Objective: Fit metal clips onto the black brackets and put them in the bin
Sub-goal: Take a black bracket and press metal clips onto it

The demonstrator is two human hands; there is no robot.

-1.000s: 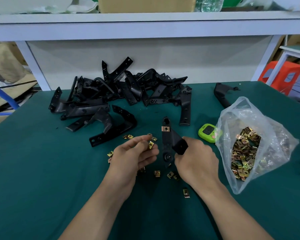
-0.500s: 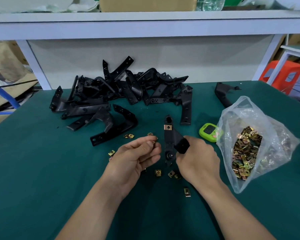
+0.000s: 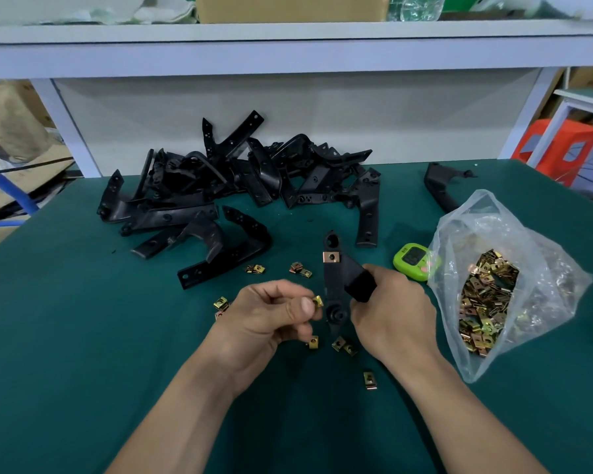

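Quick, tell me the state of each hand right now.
Left hand: closed, pinching a metal clip between thumb and fingers.
Right hand: closed, gripping a black bracket.

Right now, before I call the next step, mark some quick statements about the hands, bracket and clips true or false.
1. The right hand grips a black bracket. True.
2. That bracket carries no clip yet. False: a fitted clip sits near its upper end.
3. The left hand is empty. False: it pinches a loose clip beside the bracket.
4. The plastic bag of clips lies right of the green timer. True.
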